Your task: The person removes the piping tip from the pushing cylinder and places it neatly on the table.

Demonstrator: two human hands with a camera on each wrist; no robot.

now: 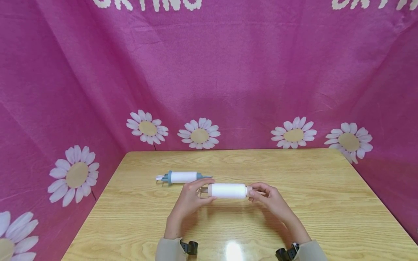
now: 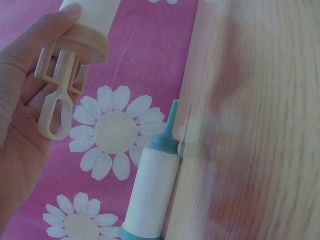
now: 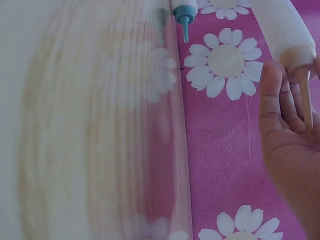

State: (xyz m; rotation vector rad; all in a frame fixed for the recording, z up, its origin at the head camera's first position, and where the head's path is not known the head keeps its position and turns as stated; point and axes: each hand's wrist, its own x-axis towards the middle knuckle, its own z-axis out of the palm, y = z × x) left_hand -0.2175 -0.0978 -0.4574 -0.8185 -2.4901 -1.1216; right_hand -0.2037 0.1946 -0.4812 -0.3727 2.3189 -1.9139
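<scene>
Between both hands, above the table, a white icing syringe (image 1: 228,190) with beige ends lies level. My left hand (image 1: 189,197) holds its plunger end, thumb on the barrel just past the beige collar (image 2: 85,45). The beige loop handle (image 2: 56,115) sticks out beside the palm in the left wrist view. At the other end, my right hand (image 1: 269,199) pinches the beige nozzle cap (image 3: 297,57), and the thin nozzle (image 3: 306,100) points along the palm. A second icing syringe (image 1: 184,177), white with blue-green ends, lies behind the left hand.
The wooden table (image 1: 326,203) runs back to a pink cloth (image 1: 228,79) printed with white daisies, which also hangs along the sides. Both wrists carry dark strapped devices (image 1: 192,248) over light sleeves.
</scene>
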